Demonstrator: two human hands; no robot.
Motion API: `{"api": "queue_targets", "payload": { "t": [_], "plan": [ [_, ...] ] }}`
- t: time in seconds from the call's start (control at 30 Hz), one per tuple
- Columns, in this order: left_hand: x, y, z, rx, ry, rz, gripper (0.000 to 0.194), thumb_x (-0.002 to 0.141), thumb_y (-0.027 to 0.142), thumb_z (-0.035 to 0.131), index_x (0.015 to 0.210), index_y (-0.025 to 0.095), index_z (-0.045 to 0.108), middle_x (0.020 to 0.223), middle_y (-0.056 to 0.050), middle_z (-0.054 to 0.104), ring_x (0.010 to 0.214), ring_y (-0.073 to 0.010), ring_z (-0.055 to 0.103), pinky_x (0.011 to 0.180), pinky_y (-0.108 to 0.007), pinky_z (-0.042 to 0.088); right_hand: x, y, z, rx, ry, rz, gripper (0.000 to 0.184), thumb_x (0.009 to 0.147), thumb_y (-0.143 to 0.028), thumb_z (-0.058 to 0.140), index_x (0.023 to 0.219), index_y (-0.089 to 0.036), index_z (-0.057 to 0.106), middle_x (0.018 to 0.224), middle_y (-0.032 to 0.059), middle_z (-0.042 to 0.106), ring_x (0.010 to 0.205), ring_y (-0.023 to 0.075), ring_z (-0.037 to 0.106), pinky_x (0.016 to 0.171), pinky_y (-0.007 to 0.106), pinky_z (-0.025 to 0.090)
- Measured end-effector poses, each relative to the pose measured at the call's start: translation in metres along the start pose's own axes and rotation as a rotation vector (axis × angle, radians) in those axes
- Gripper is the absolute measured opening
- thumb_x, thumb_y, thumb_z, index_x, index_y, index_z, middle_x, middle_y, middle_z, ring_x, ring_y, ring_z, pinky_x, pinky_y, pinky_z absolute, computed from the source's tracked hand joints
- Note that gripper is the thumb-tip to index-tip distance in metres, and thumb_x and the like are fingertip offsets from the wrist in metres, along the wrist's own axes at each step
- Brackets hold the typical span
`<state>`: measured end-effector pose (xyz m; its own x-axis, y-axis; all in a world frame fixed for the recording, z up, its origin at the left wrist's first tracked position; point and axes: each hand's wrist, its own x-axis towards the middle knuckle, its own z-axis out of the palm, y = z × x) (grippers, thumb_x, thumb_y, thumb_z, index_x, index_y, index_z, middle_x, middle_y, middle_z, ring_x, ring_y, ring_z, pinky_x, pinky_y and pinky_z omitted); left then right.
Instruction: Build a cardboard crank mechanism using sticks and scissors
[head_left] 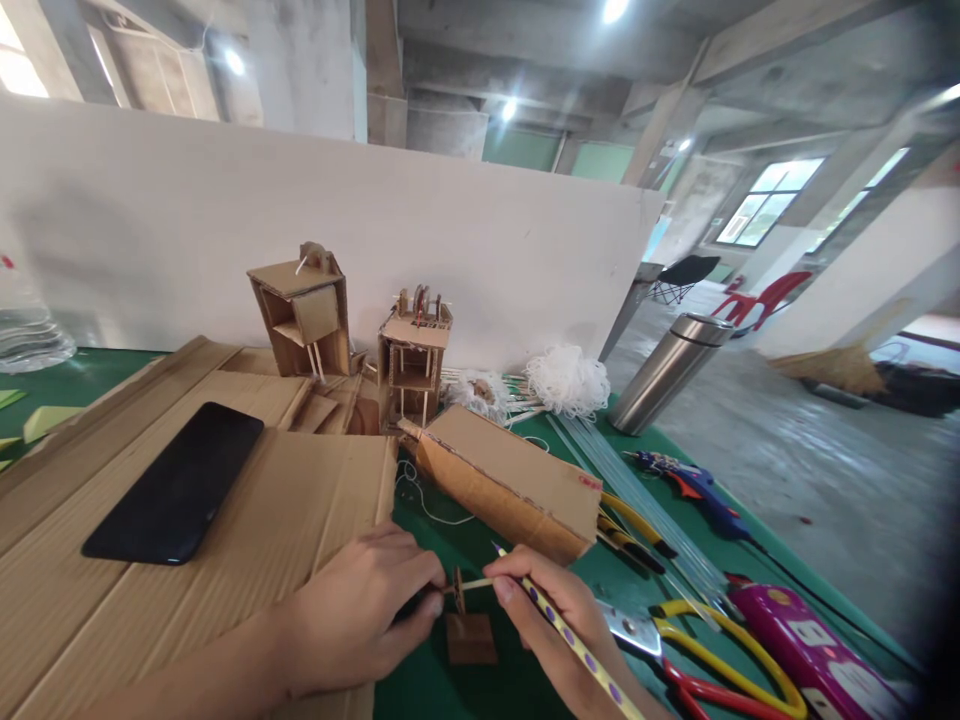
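Both hands are closed in pinches on one thin wooden stick [478,582]: the left hand [367,600] grips one end beside a small cardboard disc [457,590], the right hand [559,625] the other, probably to keep the stick level and the disc from turning. The right also carries a dotted pencil [570,637], tip up and clear of the work, perhaps to save putting it down. The disc sits near a cardboard square [471,640] on the green table [420,690]; whether they touch I cannot tell.

Just beyond lies a long cardboard box [517,465], its inside hidden. Behind it, an open-fronted cardboard box [414,330] has upright sticks in its lower part; the taller cardboard box [262,275] at left holds a smaller box-like piece, with sticks below. The steel thermos [671,375] is capped, contents unseen. A phone [176,485] lies flat on corrugated cardboard [337,480], seemingly parked out of the way
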<state>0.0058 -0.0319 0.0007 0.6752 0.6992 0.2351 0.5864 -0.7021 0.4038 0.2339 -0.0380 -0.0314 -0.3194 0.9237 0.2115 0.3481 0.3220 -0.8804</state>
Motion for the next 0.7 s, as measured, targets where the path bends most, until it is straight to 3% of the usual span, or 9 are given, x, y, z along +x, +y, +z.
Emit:
{"api": "queue_targets", "payload": {
  "t": [0.7],
  "plan": [
    [0.0003, 0.0006, -0.0010, -0.014, -0.003, -0.009, 0.012, 0.088, 0.013, 0.047, 0.084, 0.019, 0.055, 0.076, -0.002, 0.065, 0.072, -0.0179, 0.058, 0.070, -0.030, 0.045, 0.0007, -0.0009, -0.0001, -0.001, -0.013, 0.019, 0.037, 0.096, -0.048, 0.046, 0.087, -0.018, 0.068, 0.061, -0.0014, 0.051, 0.050, 0.0120, 0.047, 0.045, 0.022, 0.035]
  ]
}}
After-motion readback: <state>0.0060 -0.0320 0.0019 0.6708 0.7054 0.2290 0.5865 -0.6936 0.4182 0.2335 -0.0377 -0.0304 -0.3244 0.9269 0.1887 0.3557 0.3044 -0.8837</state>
